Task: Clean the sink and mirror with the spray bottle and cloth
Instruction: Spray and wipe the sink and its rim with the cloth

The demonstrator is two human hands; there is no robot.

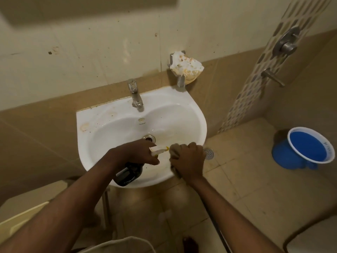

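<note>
Nothing here reads clearly to me. The sink (102, 125) carries a small dark maker's mark on its back wall, under the overflow hole, too tiny to spell out. The dark spray bottle (129, 175) I hold in my left hand (135, 152) shows pale markings (writing or a drawing, I cannot tell). The blue bucket (310, 148) has small dark marks on its white rim, also unreadable.
</note>
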